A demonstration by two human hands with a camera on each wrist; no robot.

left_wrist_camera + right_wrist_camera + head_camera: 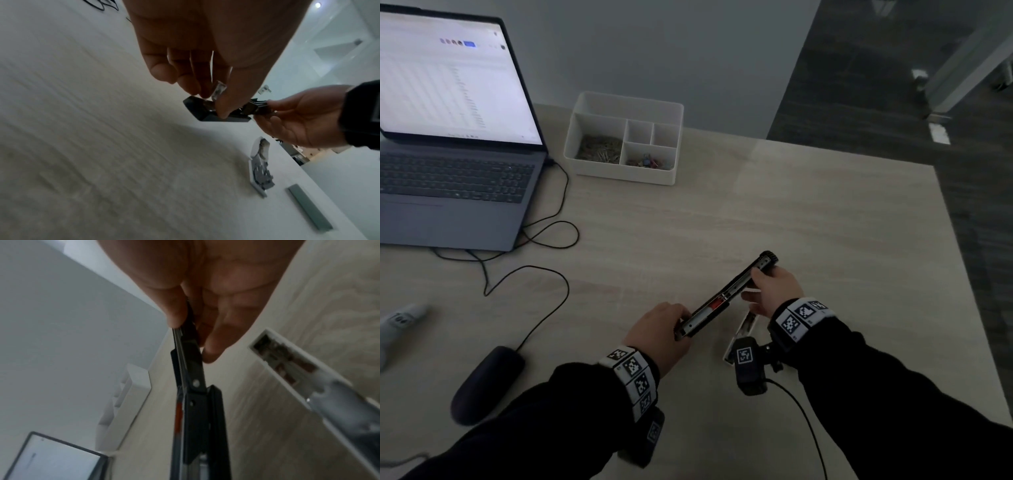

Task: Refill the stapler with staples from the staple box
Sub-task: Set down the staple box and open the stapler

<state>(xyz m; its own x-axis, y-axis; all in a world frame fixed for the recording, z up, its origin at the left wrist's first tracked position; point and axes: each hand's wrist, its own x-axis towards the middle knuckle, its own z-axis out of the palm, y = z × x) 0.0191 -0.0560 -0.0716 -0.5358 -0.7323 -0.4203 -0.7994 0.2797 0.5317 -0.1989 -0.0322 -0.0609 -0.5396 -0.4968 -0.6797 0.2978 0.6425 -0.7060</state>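
Observation:
A black stapler (726,296), swung open with a red pusher showing in its channel, is held above the table between both hands. My left hand (664,325) pinches its near end (205,110) between thumb and fingertips. My right hand (774,284) grips the far end, thumb and fingers on either side of the metal arm (193,363). The white staple box (743,330) lies open on the table just under my right wrist, with staples inside (287,368). A loose grey strip of staples (309,208) lies on the table beside the box (259,164).
An open laptop (448,144) stands at the far left, with black cables (544,240) running to a dark mouse (486,383). A white desk organizer (623,137) with clips sits at the back. The table's right edge (962,260) drops to dark floor.

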